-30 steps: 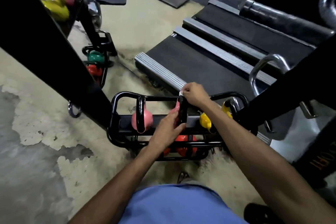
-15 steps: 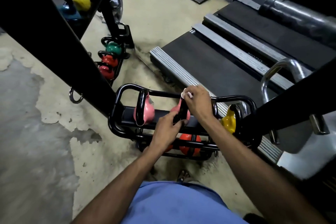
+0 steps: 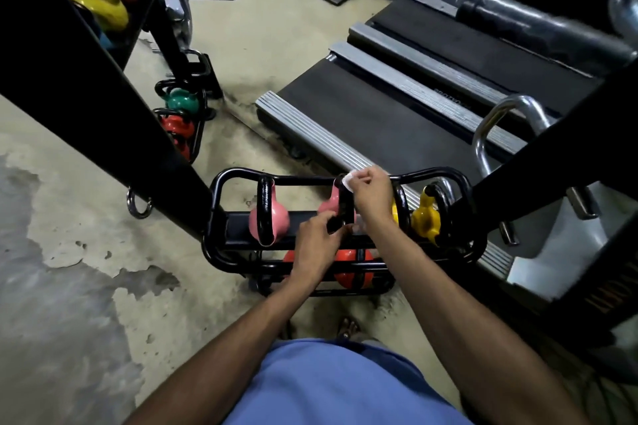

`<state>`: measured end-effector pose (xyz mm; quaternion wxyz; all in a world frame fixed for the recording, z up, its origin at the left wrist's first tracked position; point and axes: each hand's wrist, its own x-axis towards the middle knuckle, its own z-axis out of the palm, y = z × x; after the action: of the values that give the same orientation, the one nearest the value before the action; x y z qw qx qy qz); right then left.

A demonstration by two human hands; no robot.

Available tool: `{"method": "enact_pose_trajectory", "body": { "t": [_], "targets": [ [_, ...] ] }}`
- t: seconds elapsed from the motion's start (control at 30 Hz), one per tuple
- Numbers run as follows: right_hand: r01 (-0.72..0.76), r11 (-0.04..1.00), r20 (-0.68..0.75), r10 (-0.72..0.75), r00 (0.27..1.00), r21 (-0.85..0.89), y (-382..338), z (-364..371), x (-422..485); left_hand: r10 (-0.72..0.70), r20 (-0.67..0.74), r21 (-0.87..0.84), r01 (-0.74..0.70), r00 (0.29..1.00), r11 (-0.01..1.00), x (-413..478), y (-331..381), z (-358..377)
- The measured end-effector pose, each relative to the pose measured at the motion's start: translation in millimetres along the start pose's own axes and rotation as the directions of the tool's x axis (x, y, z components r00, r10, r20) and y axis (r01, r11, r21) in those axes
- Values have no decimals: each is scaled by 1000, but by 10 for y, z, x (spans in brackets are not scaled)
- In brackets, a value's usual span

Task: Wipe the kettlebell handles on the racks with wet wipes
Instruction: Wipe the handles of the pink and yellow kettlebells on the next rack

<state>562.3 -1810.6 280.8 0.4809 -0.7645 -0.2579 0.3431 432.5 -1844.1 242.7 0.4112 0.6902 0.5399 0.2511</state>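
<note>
Kettlebells sit in a row on the low black rack in front of me, and I think I am in the middle of wiping one handle. On the left is a pink kettlebell that no grip touches. Next comes my left grip. Its fingers hold the near, low end of the black handle of the second pink kettlebell, I guess to keep it steady. My right grip is at the far, top end of that same handle and pinches a small white wet wipe against it. Further right are the yellow kettlebells, just beside my right wrist. Next, I think, the wipe must slide down the handle toward my left grip, pressed tight, and then go on to the yellow ones.
</note>
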Motion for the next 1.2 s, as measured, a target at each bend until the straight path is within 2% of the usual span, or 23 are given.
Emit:
{"method": "enact_pose_trajectory", "body": {
  "t": [0.03, 0.07, 0.1, 0.13, 0.17, 0.2, 0.27, 0.33, 0.37, 0.43, 0.53, 0.6, 0.67, 0.77, 0.87, 0.93, 0.97, 1.0, 1.03, 1.07, 1.1, 1.13, 1.2],
  "targets": [
    [149, 971, 36, -145, 989, -186, -47, 24, 59, -3, 7, -3, 3, 1000, 1000, 7, -9, -2],
    [276, 889, 119, -250, 961, -366, -110, 50, 124, -1, 14, -17, 1, 1000, 1000, 17, -23, -1],
    [387, 744, 240, -304, 922, -544, -185, 87, 170, 0, 24, -39, 1, 1000, 999, 8, -11, -10],
    [490, 539, 376, -314, 872, -685, -277, 133, 183, 6, 33, -66, -4, 999, 998, 1, -20, -6],
    [575, 312, 503, -284, 816, -756, -350, 189, 166, 4, 37, -89, -1, 999, 996, -16, -13, -8],
    [647, 115, 611, -239, 755, -754, -416, 243, 139, 5, 33, -106, -1, 999, 994, -30, -17, -3],
    [737, -153, 752, -134, 645, -659, -475, 333, 94, 0, 17, -105, 2, 1000, 995, -47, -14, 3],
    [767, -295, 814, -72, 577, -570, -513, 346, 49, 2, -13, -40, -2, 1000, 999, -32, -31, 32],
    [771, -316, 825, -72, 561, -552, -524, 331, 41, 6, -32, -10, -6, 999, 1000, -34, -13, 31],
    [766, -261, 808, -140, 573, -588, -479, 257, 19, 22, -49, -12, -23, 999, 1000, -40, -6, 28],
    [693, -51, 657, -374, 655, -720, -263, 123, 9, 31, -52, 2, -30, 998, 1000, -35, -13, 22],
    [602, 188, 451, -502, 738, -776, -88, 99, -12, 15, -40, 28, -14, 999, 1000, -40, -5, 41],
    [499, 473, 195, -555, 809, -726, 5, 125, -42, -2, -31, 29, 3, 1000, 1000, -47, -3, 44],
    [412, 740, -37, -506, 861, -532, 53, 140, -111, -7, -41, 13, 8, 999, 1000, -46, -11, 31],
    [181, 958, -208, -229, 951, -224, 93, 79, -172, -6, -60, 48, 9, 998, 999, -28, 7, 42],
    [-69, 995, -132, 79, 988, 76, 61, 29, -222, -12, -73, 54, 16, 997, 998, -41, 15, 69],
    [-256, 940, 11, 260, 965, 227, 9, -1, -215, -20, -81, 58, 25, 997, 998, -48, 31, 79],
    [-455, 828, 200, 410, 890, 327, -49, -28, -184, -25, -89, 68, 31, 996, 997, -49, 47, 89],
    [-606, 712, 381, 482, 789, 356, -97, -64, -153, -34, -95, 74, 41, 995, 996, -51, 56, 98],
    [-695, 627, 505, 499, 704, 351, -129, -91, -109, -42, -103, 66, 49, 994, 997, -52, 61, 106],
    [-734, 583, 559, 499, 662, 349, -149, -110, -64, -52, -119, 53, 59, 992, 997, -57, 76, 108],
    [-740, 572, 568, 496, 656, 355, -168, -114, -45, -59, -139, 48, 66, 989, 997, -69, 97, 108],
    [-691, 630, 505, 493, 708, 355, -167, -106, -88, -66, -152, 67, 77, 986, 995, -87, 114, 123]
  ]
}}
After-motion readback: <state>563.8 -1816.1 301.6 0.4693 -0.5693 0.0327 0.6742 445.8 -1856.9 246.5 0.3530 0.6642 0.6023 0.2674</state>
